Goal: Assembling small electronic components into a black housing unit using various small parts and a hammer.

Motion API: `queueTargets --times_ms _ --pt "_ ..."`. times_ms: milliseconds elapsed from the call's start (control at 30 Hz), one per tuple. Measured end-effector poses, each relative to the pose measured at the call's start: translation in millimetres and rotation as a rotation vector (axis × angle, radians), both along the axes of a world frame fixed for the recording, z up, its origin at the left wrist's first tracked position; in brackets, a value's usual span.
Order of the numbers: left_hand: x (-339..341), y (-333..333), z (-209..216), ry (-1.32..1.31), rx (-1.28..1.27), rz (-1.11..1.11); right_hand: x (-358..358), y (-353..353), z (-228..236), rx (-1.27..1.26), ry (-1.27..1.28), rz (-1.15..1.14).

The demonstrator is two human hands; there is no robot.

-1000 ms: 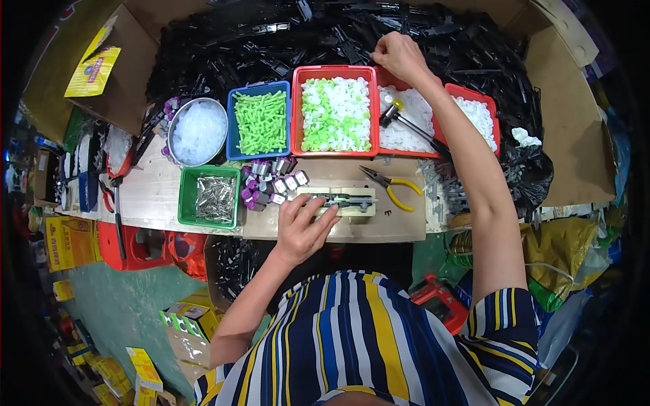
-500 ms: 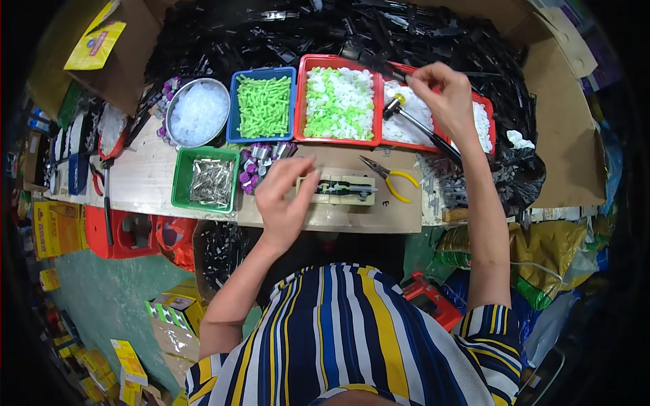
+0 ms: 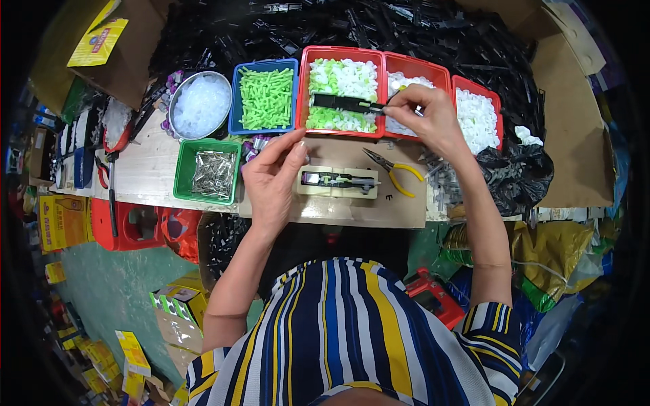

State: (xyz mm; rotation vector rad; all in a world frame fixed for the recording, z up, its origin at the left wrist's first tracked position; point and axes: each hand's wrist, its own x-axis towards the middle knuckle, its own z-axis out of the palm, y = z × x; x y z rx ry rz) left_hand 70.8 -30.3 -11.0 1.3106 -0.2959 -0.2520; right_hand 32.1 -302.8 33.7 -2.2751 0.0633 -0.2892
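Pinched between the thumb and fingers of my right hand [image 3: 433, 123] is a long black plastic shell piece [image 3: 338, 103]. It is held level above the red tray [image 3: 302, 111] of green and white small parts. My left hand [image 3: 271, 181] is raised just left of a cream holding block [image 3: 338, 192], thumb and fingers apart with nothing seen between them. A black part with small pieces inside, a half-built assembly [image 3: 335, 180], lies in the block's slot. Yellow-handled pliers [image 3: 404, 181] rest on the cardboard to the right of it.
Along the back stand a metal bowl [image 3: 201, 108] of clear bits, a blue tray [image 3: 233, 111] of green sticks and more red trays [image 3: 500, 128] of white parts. Metal pins fill a green tray [image 3: 179, 169]. Black plastic pieces [image 3: 284, 27] are heaped behind; a black bag [image 3: 518, 179] sits right.
My right hand has brought the black shell piece from the heap at the back toward me, over the red tray. My left hand has drawn back slightly leftward from the block.
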Motion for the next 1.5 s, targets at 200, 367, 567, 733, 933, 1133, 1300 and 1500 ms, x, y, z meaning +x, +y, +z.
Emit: queueTargets --times_ms 200,367,567,733,933,1133,1300,1500 --pt "5 15 -9 -0.002 0.097 0.062 7 9 -29 0.063 0.107 -0.001" --pt "6 18 -15 -0.011 0.119 0.085 14 6 -27 -0.027 0.06 -0.025" --pt "5 22 -15 -0.011 0.127 0.094 22 -74 -4 -0.296 -0.145 -0.212" --pt "5 17 -15 -0.053 0.139 0.089 9 -187 -12 -1.123 -0.089 -0.464" --pt "1 10 -11 -0.097 0.177 0.051 -5 -213 4 -1.242 -0.085 -0.432" --pt "-1 3 -6 -0.042 0.186 0.011 -11 -136 54 -0.56 0.015 -0.151" --pt "-3 -20 12 0.151 -0.001 -0.144 -12 -26 45 0.245 0.337 0.31" --pt "-5 -17 11 0.233 -0.171 -0.158 -15 53 23 -0.052 0.111 0.409"
